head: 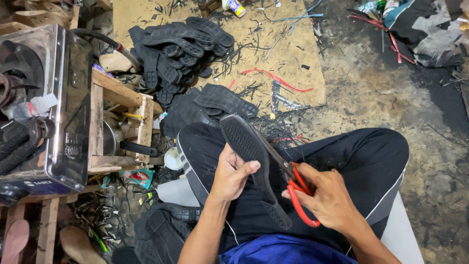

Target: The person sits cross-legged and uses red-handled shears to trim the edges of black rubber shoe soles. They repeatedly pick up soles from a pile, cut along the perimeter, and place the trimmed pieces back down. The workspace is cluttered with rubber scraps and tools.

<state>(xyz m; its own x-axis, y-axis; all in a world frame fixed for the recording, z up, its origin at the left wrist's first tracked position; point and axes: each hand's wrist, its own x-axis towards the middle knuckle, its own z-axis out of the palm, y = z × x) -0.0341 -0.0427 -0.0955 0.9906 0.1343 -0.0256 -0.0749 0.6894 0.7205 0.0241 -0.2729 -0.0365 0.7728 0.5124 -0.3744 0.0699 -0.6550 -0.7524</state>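
While the person sat cross-legged on the floor [371, 93], the left hand [233, 172] was closed around a black rubber shoe sole [246, 146], thumb laid across its patterned face and fingers wrapped behind it. The sole stood tilted above the lap, its toe end pointing away from the body and its heel end lying over the dark trousers [361, 161]. The right hand [328, 196] was closed on the red handles of a pair of scissors [291, 177], fingers passed through the loops. The blades ran along the right edge of the sole, touching it; how far they stood apart could not be told. Ahead of the knees, a pile of black soles [183, 49] lay on a brown board [288, 54] strewn with thin black trimmings. To the left stood a wooden crate [115, 127] and, beside it, a metal-cased machine [63, 107]. A red strip [278, 79] lay on the board.
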